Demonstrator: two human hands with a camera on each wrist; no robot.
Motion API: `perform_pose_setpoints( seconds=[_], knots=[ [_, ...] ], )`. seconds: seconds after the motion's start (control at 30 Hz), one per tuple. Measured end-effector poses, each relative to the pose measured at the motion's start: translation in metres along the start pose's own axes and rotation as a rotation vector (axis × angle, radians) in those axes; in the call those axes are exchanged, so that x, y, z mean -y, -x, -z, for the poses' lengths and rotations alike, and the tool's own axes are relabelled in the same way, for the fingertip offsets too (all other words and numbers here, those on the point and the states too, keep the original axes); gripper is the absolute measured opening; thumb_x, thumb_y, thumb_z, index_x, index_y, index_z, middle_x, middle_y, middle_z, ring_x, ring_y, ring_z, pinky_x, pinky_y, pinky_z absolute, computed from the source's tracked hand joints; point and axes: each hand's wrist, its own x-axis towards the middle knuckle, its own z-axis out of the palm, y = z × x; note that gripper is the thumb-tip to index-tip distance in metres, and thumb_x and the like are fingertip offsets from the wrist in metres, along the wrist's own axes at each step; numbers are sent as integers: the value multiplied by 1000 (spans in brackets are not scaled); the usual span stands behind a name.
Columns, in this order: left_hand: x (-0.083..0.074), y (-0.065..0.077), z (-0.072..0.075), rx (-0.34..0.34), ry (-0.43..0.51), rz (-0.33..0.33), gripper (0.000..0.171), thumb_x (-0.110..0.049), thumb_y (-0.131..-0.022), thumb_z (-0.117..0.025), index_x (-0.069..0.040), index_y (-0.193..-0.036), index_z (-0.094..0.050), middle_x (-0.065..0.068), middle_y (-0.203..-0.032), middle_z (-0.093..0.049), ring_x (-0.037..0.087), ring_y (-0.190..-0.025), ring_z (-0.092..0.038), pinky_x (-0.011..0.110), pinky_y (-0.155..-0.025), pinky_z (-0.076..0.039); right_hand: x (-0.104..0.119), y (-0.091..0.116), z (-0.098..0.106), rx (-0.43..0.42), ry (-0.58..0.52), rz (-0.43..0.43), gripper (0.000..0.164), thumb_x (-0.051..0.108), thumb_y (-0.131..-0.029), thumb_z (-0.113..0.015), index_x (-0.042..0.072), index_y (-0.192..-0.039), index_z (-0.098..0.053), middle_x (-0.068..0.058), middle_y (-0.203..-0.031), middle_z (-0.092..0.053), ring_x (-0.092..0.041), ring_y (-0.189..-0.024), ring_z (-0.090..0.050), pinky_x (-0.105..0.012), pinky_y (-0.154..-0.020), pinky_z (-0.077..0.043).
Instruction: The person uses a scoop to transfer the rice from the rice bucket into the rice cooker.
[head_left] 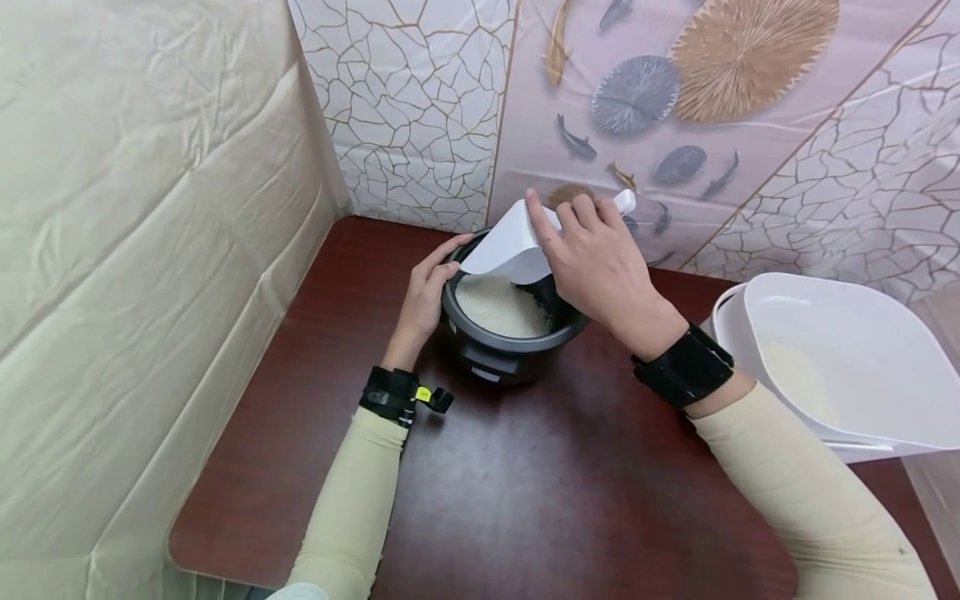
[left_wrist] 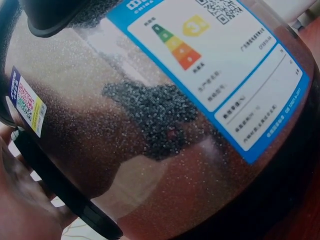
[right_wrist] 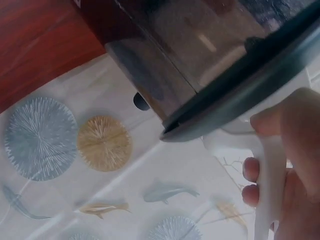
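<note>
A dark rice cooker (head_left: 498,358) stands on the brown table, its top uncovered, with white rice (head_left: 501,307) inside. The left hand (head_left: 422,307) rests on the cooker's left rim, its fingers fairly straight; in the left wrist view part of that hand (left_wrist: 30,195) shows behind the dark rim. Above the opening, the right hand (head_left: 600,262) grips a white scoop (head_left: 510,242) by its handle, which also shows in the right wrist view as a white handle (right_wrist: 270,185). The scoop tilts mouth down to the left, its lip near the left thumb. Its inside is hidden.
A white bin (head_left: 862,358) with some pale grain at its bottom stands on the right, beside the right forearm. Behind the cooker is a patterned wall covering (head_left: 420,108); a cream cloth (head_left: 150,250) hangs along the left. The table (head_left: 487,500) extends in front.
</note>
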Motion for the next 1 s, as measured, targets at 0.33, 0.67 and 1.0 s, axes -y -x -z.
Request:
perform_pose_setpoints(
  seconds=[0.33,0.67,1.0],
  knots=[
    [0,0,-1,1,18,-26,47,-22,-107,-44,-16,-150,-63,0,-152,-59,17,-135,-56,37,-115,-41,0,2,2,-38,13,5,52,3,-110,-28,6,-160,-45,-23,-97,-56,-41,-91,-47,-52,-87,-40],
    [0,0,-1,-7,-2,-25,47,-21,-106,-44,-20,-149,-64,-5,-150,-60,15,-136,-57,37,-114,-42,-1,5,1,-65,33,31,52,1,-111,-29,10,-159,-47,-22,-94,-55,-41,-90,-48,-51,-86,-40],
    [0,1,0,-10,-5,-22,47,-22,-107,-43,-19,-149,-64,-4,-152,-59,14,-138,-55,38,-116,-40,-2,7,2,-70,46,28,52,-1,-110,-34,10,-158,-48,-22,-92,-56,-41,-89,-49,-49,-87,-42]
  ],
)
